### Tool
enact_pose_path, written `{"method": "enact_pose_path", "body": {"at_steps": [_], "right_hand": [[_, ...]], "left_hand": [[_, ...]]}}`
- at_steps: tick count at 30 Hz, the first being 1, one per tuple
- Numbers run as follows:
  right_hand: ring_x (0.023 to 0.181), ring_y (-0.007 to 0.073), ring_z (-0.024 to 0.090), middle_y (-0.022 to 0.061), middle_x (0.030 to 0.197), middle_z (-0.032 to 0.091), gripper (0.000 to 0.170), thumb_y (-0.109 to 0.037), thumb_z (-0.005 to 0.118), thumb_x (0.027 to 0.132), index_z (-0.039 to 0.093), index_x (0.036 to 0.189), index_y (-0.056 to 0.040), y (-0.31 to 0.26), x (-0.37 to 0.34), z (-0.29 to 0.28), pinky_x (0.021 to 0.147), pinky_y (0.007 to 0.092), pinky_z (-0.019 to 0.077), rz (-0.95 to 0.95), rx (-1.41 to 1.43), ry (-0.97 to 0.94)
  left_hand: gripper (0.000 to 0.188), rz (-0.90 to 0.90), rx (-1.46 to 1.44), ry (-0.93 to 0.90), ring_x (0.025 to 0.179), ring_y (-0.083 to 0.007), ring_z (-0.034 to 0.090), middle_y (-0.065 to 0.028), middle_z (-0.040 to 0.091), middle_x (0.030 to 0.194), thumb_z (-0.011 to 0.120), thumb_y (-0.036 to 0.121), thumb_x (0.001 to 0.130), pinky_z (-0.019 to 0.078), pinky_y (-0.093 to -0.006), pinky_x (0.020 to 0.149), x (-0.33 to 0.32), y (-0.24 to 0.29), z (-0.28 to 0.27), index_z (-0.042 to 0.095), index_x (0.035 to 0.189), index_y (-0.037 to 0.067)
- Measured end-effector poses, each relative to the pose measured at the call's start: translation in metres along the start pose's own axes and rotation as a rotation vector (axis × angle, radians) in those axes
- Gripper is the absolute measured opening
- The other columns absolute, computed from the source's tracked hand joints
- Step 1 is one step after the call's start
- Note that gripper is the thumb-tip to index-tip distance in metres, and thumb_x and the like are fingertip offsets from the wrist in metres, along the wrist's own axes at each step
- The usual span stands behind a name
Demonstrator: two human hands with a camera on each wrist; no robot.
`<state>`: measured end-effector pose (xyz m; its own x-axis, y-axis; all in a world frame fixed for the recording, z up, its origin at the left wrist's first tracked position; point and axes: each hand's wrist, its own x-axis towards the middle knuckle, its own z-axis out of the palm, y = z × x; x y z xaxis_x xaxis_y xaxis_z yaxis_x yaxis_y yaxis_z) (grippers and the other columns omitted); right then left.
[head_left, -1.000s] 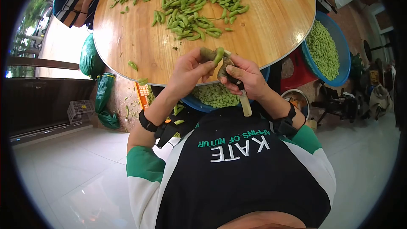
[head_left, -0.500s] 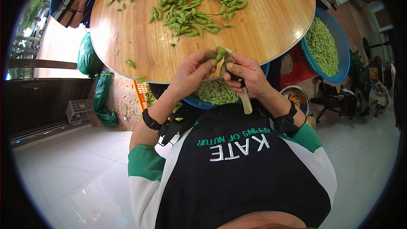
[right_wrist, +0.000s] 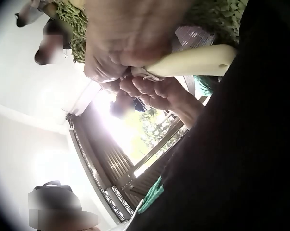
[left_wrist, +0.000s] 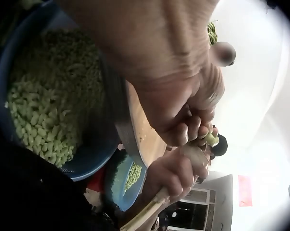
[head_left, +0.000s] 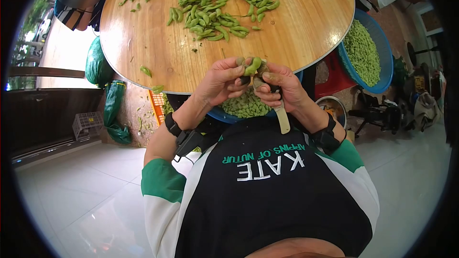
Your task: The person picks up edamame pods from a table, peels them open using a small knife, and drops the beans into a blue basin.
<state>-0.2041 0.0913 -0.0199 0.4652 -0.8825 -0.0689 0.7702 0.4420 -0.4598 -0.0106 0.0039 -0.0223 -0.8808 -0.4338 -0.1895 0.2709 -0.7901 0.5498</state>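
My left hand (head_left: 221, 82) pinches a green soybean pod (head_left: 253, 67) between thumb and fingers, over the near edge of the round wooden table (head_left: 306, 19). Close against it, my right hand (head_left: 283, 86) grips a tool whose head is hidden in the fingers. The tool's cream handle (head_left: 283, 120) sticks out below that palm towards my body, and a hole shows near its end in the right wrist view. Dark wraps cover some fingertips. Beneath both hands, shelled beans (head_left: 245, 105) fill a blue basin (left_wrist: 82, 174).
A heap of pods (head_left: 205, 0) covers the table's far side, with a stray pod (head_left: 146, 71) near the left edge. Another blue basin (head_left: 388, 62) of beans stands right, beside a red stool (head_left: 332, 79). An orange basket (head_left: 155, 105) and green bag (head_left: 98, 62) are left. People sit opposite.
The pod has turned from upright to lying more sideways between my hands. The handle's end has swung slightly right. My left wrist has shifted a little to the right.
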Motion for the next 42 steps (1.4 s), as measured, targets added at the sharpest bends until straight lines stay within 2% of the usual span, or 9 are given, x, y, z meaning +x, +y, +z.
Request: {"method": "enact_pose_path", "body": {"at_steps": [7,11,26,31,32,33,36,39,42], "right_hand": [[0.048,0.0064,0.037,0.0041,0.077,0.054,0.014,-0.017,0.050,0.096,0.054,0.107,-0.0101,0.006,-0.004,-0.010,0.037,0.0176,0.0293,0.063,0.156,0.210],[0.047,0.0055,0.036,0.0032,0.075,0.054,0.013,-0.018,0.050,0.096,0.054,0.105,-0.0095,0.006,-0.007,-0.002,0.036,0.0180,0.0280,0.073,0.112,0.206],[0.045,0.0055,0.037,0.0028,0.074,0.056,0.014,-0.015,0.053,0.094,0.056,0.104,-0.0065,0.013,-0.022,0.001,0.035,0.0189,0.0289,-0.038,-0.153,0.225],[0.050,0.0095,0.044,0.0048,0.074,0.057,0.018,-0.018,0.055,0.094,0.056,0.105,-0.0048,0.016,-0.014,-0.003,0.042,0.0216,0.0371,-0.074,-0.536,0.316],[0.055,0.0130,0.048,0.0066,0.075,0.056,0.019,-0.018,0.057,0.092,0.055,0.104,-0.0031,0.022,-0.008,-0.010,0.049,0.0251,0.0405,-0.418,-0.935,0.358],[0.060,0.0165,0.052,0.0083,0.076,0.056,0.022,-0.019,0.058,0.091,0.055,0.103,-0.0014,0.022,-0.005,-0.007,0.055,0.0286,0.0438,-0.773,-1.324,0.387],[0.068,0.0254,0.055,0.0117,0.079,0.053,0.026,-0.017,0.063,0.086,0.053,0.103,0.0008,0.016,-0.016,-0.002,0.064,0.0348,0.0452,-0.426,-1.455,0.405],[0.068,0.0299,0.056,0.0127,0.079,0.051,0.025,-0.015,0.064,0.083,0.053,0.100,-0.0002,0.016,-0.013,-0.010,0.061,0.0356,0.0452,-0.697,-1.606,0.261],[0.068,0.0320,0.056,0.0129,0.077,0.050,0.022,-0.013,0.064,0.082,0.053,0.098,-0.0011,0.015,-0.016,-0.010,0.058,0.0362,0.0453,-0.703,-1.681,0.245]], "left_hand": [[0.026,0.560,1.700,0.241,0.066,-0.0252,0.058,-0.0115,0.055,0.075,0.058,0.007,0.085,0.0460,-0.0345,0.057,-0.001,0.001,0.028,0.057,0.110,0.002],[0.034,0.679,2.043,0.270,0.076,-0.0330,0.059,-0.0157,0.056,0.084,0.060,0.005,0.080,0.0468,-0.0398,0.062,-0.005,-0.009,0.032,0.057,0.113,0.003],[0.018,-0.033,0.465,0.282,0.055,-0.0038,0.048,0.0034,0.054,0.066,0.053,0.013,0.094,0.0368,-0.0184,0.049,-0.008,-0.003,0.026,0.064,0.097,-0.001],[0.020,0.223,1.258,0.331,0.053,-0.0163,0.054,-0.0084,0.056,0.063,0.051,0.016,0.094,0.0399,-0.0288,0.049,-0.007,-0.026,0.034,0.061,0.094,-0.001],[0.020,0.293,1.509,0.309,0.054,-0.0223,0.057,-0.0137,0.057,0.063,0.050,0.016,0.094,0.0410,-0.0328,0.050,-0.007,-0.028,0.036,0.060,0.093,-0.001],[0.019,0.290,1.515,0.295,0.059,-0.0338,0.058,-0.0211,0.055,0.066,0.049,0.016,0.093,0.0420,-0.0405,0.053,-0.009,-0.031,0.040,0.057,0.093,-0.001],[0.018,0.249,1.546,0.295,0.062,-0.0386,0.058,-0.0214,0.057,0.068,0.048,0.015,0.093,0.0424,-0.0429,0.054,-0.014,-0.036,0.041,0.056,0.095,-0.001],[0.018,0.143,1.449,0.312,0.065,-0.0413,0.058,-0.0224,0.057,0.069,0.046,0.015,0.094,0.0424,-0.0459,0.055,-0.016,-0.037,0.041,0.055,0.099,0.000],[0.018,0.310,1.546,0.304,0.053,-0.0157,0.054,-0.0086,0.052,0.060,0.047,0.016,0.095,0.0417,-0.0321,0.049,-0.016,-0.047,0.036,0.055,0.091,0.001]]}}
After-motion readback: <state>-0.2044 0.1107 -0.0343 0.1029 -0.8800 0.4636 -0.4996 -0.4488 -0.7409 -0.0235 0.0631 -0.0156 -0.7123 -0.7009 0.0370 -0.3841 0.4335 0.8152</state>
